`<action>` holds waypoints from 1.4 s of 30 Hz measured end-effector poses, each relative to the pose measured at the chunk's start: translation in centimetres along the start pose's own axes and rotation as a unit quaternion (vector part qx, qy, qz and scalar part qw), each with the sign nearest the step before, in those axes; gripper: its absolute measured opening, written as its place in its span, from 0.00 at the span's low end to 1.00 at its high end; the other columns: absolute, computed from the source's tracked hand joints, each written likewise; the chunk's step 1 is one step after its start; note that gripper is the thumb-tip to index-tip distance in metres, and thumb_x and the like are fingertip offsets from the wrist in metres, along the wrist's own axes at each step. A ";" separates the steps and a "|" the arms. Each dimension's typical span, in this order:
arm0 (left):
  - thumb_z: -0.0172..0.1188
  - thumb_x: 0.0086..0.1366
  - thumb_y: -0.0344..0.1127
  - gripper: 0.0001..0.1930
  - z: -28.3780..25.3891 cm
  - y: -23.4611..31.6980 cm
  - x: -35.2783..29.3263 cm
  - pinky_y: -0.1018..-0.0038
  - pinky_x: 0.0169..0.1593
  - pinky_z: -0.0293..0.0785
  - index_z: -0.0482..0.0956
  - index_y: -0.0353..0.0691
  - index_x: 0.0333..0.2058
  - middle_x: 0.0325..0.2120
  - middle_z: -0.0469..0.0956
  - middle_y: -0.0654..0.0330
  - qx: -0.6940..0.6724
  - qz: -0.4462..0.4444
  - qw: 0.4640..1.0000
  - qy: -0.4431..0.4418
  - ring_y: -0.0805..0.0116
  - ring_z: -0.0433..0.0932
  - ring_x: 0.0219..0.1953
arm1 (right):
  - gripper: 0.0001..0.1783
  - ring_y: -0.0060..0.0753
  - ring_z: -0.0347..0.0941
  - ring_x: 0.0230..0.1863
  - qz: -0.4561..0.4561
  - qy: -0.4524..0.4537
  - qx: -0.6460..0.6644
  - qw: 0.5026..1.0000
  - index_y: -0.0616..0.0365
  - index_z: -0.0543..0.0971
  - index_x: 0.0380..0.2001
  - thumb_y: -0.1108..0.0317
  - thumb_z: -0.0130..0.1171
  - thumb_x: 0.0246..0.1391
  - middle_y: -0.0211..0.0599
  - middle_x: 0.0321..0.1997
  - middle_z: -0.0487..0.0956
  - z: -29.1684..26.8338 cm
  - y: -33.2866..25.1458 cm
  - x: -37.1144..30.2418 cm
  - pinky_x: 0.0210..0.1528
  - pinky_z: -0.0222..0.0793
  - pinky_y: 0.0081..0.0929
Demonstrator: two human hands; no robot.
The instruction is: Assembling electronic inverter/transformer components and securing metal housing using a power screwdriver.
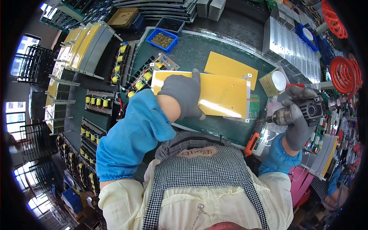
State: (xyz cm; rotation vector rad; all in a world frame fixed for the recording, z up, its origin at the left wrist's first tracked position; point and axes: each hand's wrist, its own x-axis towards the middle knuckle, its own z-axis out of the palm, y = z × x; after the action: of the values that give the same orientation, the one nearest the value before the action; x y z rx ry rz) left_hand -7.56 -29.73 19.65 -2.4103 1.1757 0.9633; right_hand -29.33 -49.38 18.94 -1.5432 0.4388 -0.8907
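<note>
Two hazards, in my judgement: a slackened left grip could let the yellow panel (226, 96) slip against the green circuit board (254, 104) at its right end; a careless swing of the power drill (311, 111) could scratch its face. Left hand (183, 92): fingers spread edge to edge, gripping that panel over the tabletop (193, 51). Right hand (299, 124): fingers closed round the drill. Counted mid-tabletop: two panels, including the rear panel (230, 68); one blue parts bin (172, 46); one orange-handled tool (251, 144).

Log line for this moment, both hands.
left hand: laid across yellow panel | right hand: gripping power tool | nearby: orange handle, blue bin
</note>
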 end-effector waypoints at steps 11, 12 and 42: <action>0.76 0.37 0.57 0.65 -1.0 -0.2 1.1 0.67 0.46 0.79 0.50 0.23 0.65 0.42 0.81 0.42 0.063 0.012 0.998 0.029 0.51 0.83 0.43 | 0.30 0.45 0.77 0.51 -0.012 0.002 0.028 1.000 0.63 0.69 0.56 0.75 0.61 0.45 0.52 0.50 0.77 0.3 -0.2 -0.1 0.47 0.78 0.37; 0.76 0.37 0.57 0.65 -0.6 -0.5 1.2 0.67 0.46 0.79 0.50 0.23 0.65 0.42 0.81 0.42 0.064 0.013 0.997 0.028 0.51 0.83 0.43 | 0.30 0.46 0.77 0.51 -0.012 -0.003 0.033 0.999 0.63 0.70 0.55 0.74 0.62 0.45 0.52 0.50 0.77 0.0 -0.1 -0.1 0.47 0.78 0.37; 0.75 0.37 0.62 0.67 0.9 -1.8 1.6 0.68 0.47 0.78 0.49 0.26 0.67 0.46 0.79 0.43 0.065 0.036 0.996 0.047 0.53 0.82 0.44 | 0.29 0.47 0.79 0.48 -0.128 -0.128 0.173 0.968 0.61 0.69 0.57 0.80 0.55 0.48 0.57 0.53 0.76 1.9 -2.0 3.2 0.43 0.81 0.38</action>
State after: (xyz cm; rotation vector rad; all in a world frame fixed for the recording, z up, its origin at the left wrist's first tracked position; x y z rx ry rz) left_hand -5.85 -29.07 17.80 -2.3475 1.3237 0.7761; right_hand -26.32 -50.10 21.82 -1.3821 -0.1039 -0.8940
